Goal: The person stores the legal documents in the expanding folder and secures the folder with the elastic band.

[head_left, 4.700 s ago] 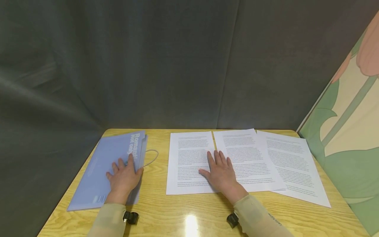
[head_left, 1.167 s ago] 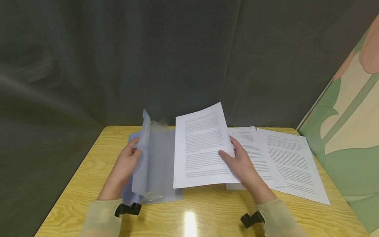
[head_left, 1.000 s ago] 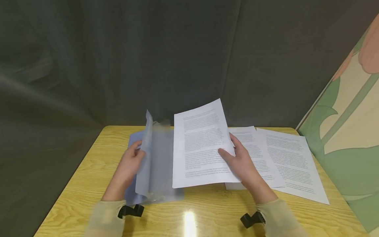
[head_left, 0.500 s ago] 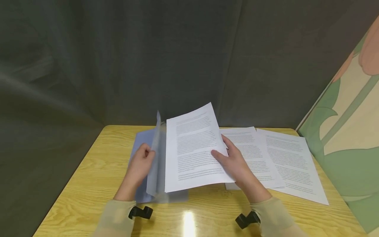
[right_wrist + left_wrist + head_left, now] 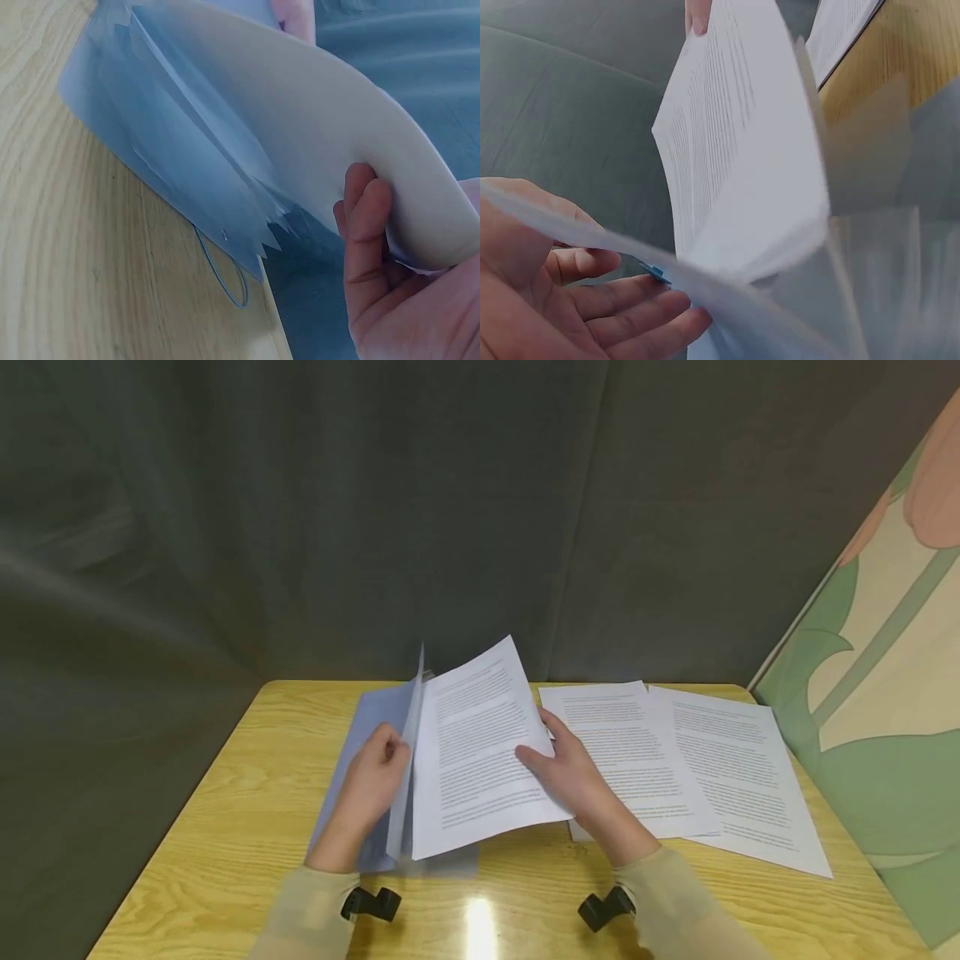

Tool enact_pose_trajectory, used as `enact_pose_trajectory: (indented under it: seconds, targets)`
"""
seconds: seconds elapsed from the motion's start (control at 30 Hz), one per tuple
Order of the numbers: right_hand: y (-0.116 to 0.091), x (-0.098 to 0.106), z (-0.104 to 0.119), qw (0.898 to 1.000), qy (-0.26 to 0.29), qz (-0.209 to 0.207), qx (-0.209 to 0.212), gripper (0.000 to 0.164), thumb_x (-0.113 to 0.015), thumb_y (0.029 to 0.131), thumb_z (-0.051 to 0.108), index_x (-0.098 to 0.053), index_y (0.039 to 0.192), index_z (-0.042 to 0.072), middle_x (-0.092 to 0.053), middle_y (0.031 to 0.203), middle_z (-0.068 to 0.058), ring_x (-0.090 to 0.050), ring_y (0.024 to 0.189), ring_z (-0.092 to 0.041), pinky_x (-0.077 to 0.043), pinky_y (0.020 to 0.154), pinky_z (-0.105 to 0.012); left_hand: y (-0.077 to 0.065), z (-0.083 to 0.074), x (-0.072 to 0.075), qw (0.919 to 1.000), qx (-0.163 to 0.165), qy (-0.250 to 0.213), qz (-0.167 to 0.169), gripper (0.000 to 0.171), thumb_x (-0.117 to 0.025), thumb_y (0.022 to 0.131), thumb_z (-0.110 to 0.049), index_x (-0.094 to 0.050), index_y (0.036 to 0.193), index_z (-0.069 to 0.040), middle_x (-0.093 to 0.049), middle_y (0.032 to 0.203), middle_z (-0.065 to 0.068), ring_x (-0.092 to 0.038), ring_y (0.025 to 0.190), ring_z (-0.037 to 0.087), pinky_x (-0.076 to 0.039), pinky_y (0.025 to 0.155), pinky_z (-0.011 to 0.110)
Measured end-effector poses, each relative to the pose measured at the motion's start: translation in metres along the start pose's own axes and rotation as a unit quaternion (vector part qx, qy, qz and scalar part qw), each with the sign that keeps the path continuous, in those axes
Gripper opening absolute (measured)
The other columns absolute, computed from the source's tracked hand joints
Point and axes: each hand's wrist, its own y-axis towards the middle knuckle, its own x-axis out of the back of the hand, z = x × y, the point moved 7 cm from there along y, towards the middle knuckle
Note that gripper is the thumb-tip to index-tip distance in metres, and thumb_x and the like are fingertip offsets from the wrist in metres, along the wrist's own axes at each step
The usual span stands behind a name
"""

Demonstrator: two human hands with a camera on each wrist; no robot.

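A blue translucent document folder (image 5: 375, 706) lies spread at the left middle of the table, its cover raised nearly upright. My left hand (image 5: 375, 768) holds the edge of that cover, thumb on one side and fingers on the other in the left wrist view. With thumb in front and fingers behind, my right hand (image 5: 572, 768) grips a few printed sheets (image 5: 480, 752) by their right edge. These sheets are tilted, their left edge close against the raised cover. Clear inner pockets (image 5: 180, 127) fan out beneath the sheets in the right wrist view, beside a cord loop (image 5: 241, 289).
Further printed pages lie flat on the right: one sheet (image 5: 622, 752) partly overlaps another slanted page (image 5: 742, 777). The wooden table (image 5: 225, 802) ends at a dark curtain (image 5: 450, 527) behind. A flower-patterned panel (image 5: 892, 677) stands on the right.
Since the first frame, the folder has been opened and a few left-hand sheets picked up. Over the last second, my left hand moved right with the cover, and the sheets moved left and lower toward it.
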Motion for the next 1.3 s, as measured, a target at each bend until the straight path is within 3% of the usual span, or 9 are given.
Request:
enact_pose_trajectory:
  seconds: [0.37,0.63,0.8,0.87,1.0,1.1,1.2,1.3]
  targets:
    - [0.002,-0.028,-0.001,1.0,-0.013,-0.005,-0.001,0.079,-0.067,0.109,0.021,-0.025,0.176,0.018,-0.07,0.131,-0.018,-0.075,0.087,-0.024,-0.059,0.082,-0.043,-0.001,-0.008,-0.005,0.9998,0.0,0.013,-0.012,0.008,-0.053,0.107,-0.015,-0.052,0.1,-0.011,-0.042,0.076,0.003,-0.044,0.068,0.022,-0.038,0.062,0.039]
    - [0.005,-0.045,-0.003,0.999,-0.024,-0.026,-0.002,0.08,-0.066,0.108,0.02,-0.024,0.176,0.018,-0.061,0.148,-0.021,-0.07,0.109,-0.03,-0.052,0.101,-0.055,-0.002,-0.013,-0.012,0.9996,0.004,-0.004,-0.028,0.009,-0.054,0.107,-0.014,-0.052,0.099,-0.011,-0.041,0.075,0.002,-0.049,0.072,0.024,-0.041,0.062,0.039]
    - [0.005,-0.055,-0.004,0.998,-0.043,-0.036,0.012,0.081,-0.065,0.108,0.019,-0.023,0.176,0.017,-0.046,0.168,-0.02,-0.055,0.144,-0.041,-0.04,0.119,-0.062,-0.002,-0.016,-0.015,0.9993,0.0,-0.008,-0.037,0.008,-0.054,0.107,-0.012,-0.054,0.099,-0.01,-0.041,0.073,0.002,-0.045,0.068,0.022,-0.038,0.06,0.039]
    - [0.003,-0.056,-0.005,0.998,-0.05,-0.035,0.015,0.08,-0.065,0.109,0.023,-0.022,0.177,0.017,-0.043,0.171,-0.018,-0.05,0.15,-0.04,-0.037,0.122,-0.06,-0.002,-0.017,-0.017,0.9992,-0.003,-0.006,-0.038,0.008,-0.053,0.107,-0.012,-0.053,0.099,-0.011,-0.041,0.073,0.002,-0.043,0.067,0.021,-0.038,0.059,0.038]
    - [0.001,-0.046,-0.002,0.997,-0.04,-0.058,0.031,0.07,-0.061,0.113,0.028,-0.03,0.175,0.017,-0.065,0.143,-0.016,-0.07,0.114,-0.031,-0.056,0.096,-0.048,-0.002,-0.018,-0.016,0.999,-0.008,0.0,-0.043,0.009,-0.053,0.106,-0.012,-0.053,0.098,-0.011,-0.041,0.073,0.002,-0.042,0.065,0.021,-0.037,0.058,0.038]
    - [0.001,-0.035,0.001,0.994,-0.03,-0.087,0.05,0.056,-0.058,0.115,0.025,-0.044,0.169,0.016,-0.071,0.118,-0.013,-0.066,0.082,-0.022,-0.053,0.068,-0.034,-0.002,-0.02,-0.015,0.9988,-0.013,0.0,-0.047,0.009,-0.053,0.107,-0.012,-0.052,0.098,-0.011,-0.041,0.073,0.002,-0.042,0.065,0.021,-0.037,0.059,0.038]
    - [0.002,-0.032,0.002,0.992,-0.033,-0.098,0.069,0.05,-0.058,0.113,0.02,-0.054,0.163,0.014,-0.075,0.12,-0.014,-0.064,0.079,-0.017,-0.05,0.064,-0.029,-0.003,-0.021,-0.016,0.9988,-0.018,0.001,-0.045,0.008,-0.053,0.107,-0.012,-0.054,0.099,-0.011,-0.041,0.073,0.001,-0.042,0.066,0.021,-0.037,0.06,0.039]
    - [0.004,-0.037,-0.001,0.992,-0.039,-0.093,0.073,0.052,-0.061,0.112,0.018,-0.054,0.163,0.011,-0.078,0.119,-0.013,-0.063,0.077,-0.018,-0.049,0.065,-0.03,-0.003,-0.023,-0.019,0.9989,-0.025,0.0,-0.039,0.007,-0.053,0.106,-0.012,-0.055,0.099,-0.011,-0.041,0.072,0.0,-0.041,0.066,0.02,-0.037,0.06,0.039]
